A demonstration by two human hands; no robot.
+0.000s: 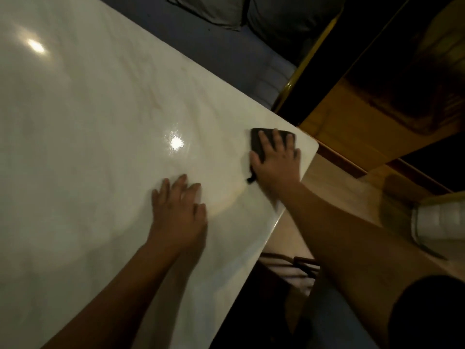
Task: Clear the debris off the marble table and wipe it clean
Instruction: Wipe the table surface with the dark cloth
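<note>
— What is the counter (88, 122) looking like?

— It is showing as pale marble with faint grey and tan veins. It is shining, and two bright spots of light are reflecting off it, one far to the left and one near the middle. The picture is dim and a little blurred.

— Where is the cloth (256, 142) lying?

— It is lying flat on the counter, close to the rounded far right corner. It is dark, nearly black, and it is looking like a folded pad with a straight far edge.

— What are the hands doing?

— The right hand (276, 165) is pressing down on the cloth with its fingers straight and spread, not curling round it. The left hand (178, 212) is resting palm down on the bare marble, nearer the person, with its fingers relaxed and holding nothing. The two hands are sitting apart.

— Is anything standing nearby that is holding something?

— A white ribbed thing (437, 222) is showing at the right edge, beside the right forearm. It is too blurred to tell what it is.

— Which way is the cloth pointing?

— A thin dark end is sticking out toward the person, just beside the thumb. The hand is covering most of the pad, so I cannot tell its long axis.

— And beyond the counter?

— Grey cushions (214, 8) are lying on a blue sofa (201, 46), and a wooden floor (339, 192) is showing to the right.
</note>
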